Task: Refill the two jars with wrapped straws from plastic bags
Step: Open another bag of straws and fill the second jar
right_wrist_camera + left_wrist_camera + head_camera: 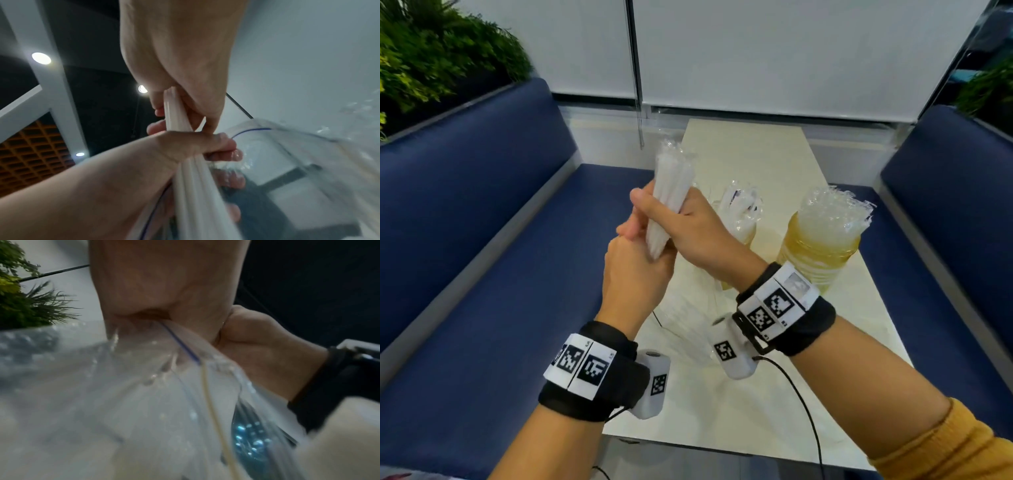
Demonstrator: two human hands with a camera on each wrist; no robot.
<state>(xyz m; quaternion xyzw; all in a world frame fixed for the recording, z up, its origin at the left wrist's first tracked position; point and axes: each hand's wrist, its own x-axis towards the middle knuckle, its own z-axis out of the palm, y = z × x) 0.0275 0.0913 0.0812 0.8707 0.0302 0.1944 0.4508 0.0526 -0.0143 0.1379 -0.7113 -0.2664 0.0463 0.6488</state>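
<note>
In the head view both hands are raised over the table's left side. My right hand (688,226) grips a bundle of white wrapped straws (674,178) that points up and away. Just below it my left hand (633,274) grips the mouth of a clear plastic zip bag (688,318), which hangs down from it. The right wrist view shows the straws (179,113) running from my right hand (180,65) down past my left hand (174,151) into the bag (287,154). Two yellowish jars stand behind: one (822,246) is packed with wrapped straws, the other (743,219) is partly hidden.
The pale narrow table (774,411) runs away from me between two navy benches, one on the left (500,274) and one on the right (945,240). Green plants (431,51) stand behind the left bench. A blind cord (640,113) hangs at the far wall.
</note>
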